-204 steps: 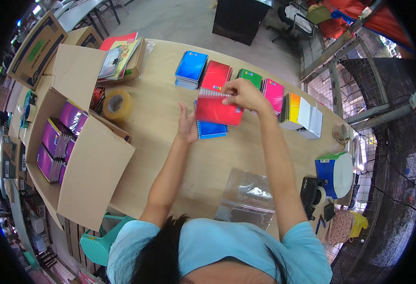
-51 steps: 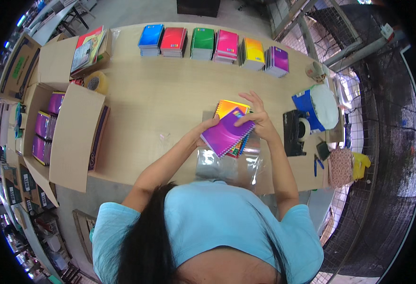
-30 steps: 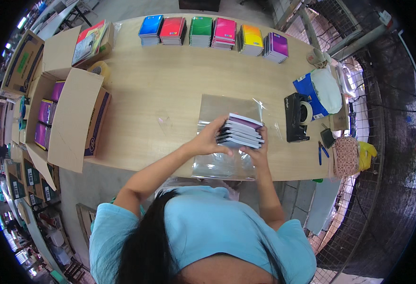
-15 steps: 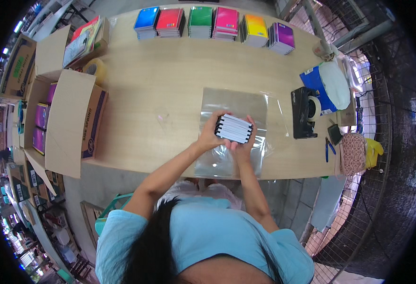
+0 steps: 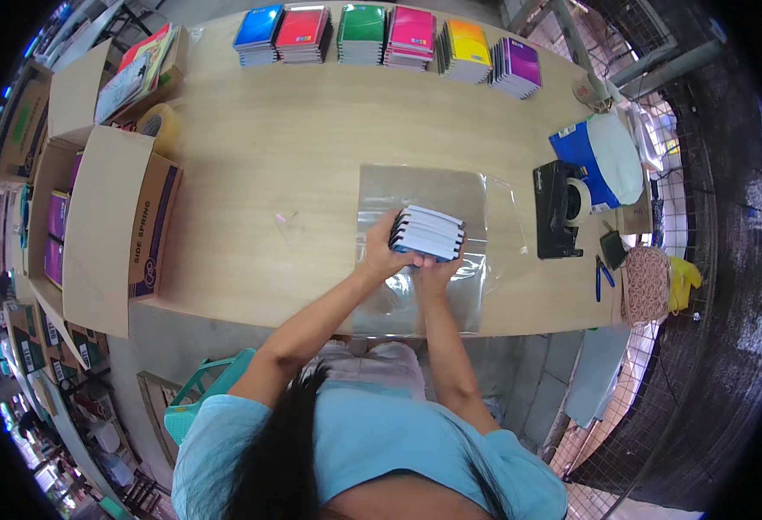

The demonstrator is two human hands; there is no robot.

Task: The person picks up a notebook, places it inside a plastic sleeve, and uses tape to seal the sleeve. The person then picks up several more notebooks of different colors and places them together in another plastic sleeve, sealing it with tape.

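Notebook stack on edge, both hands gripping

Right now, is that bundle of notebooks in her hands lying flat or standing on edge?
On edge: the stack of spiral notebooks shows white page edges upward, above the clear plastic bag.

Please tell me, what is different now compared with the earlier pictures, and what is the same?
The left hand and right hand gathered loose coloured notebooks into one stack of notebooks, squared it up and turned it on edge, page edges upward, over the clear plastic bag. Both hands still grip it. The six coloured piles at the far edge, the cardboard box and the tape dispenser stayed put.
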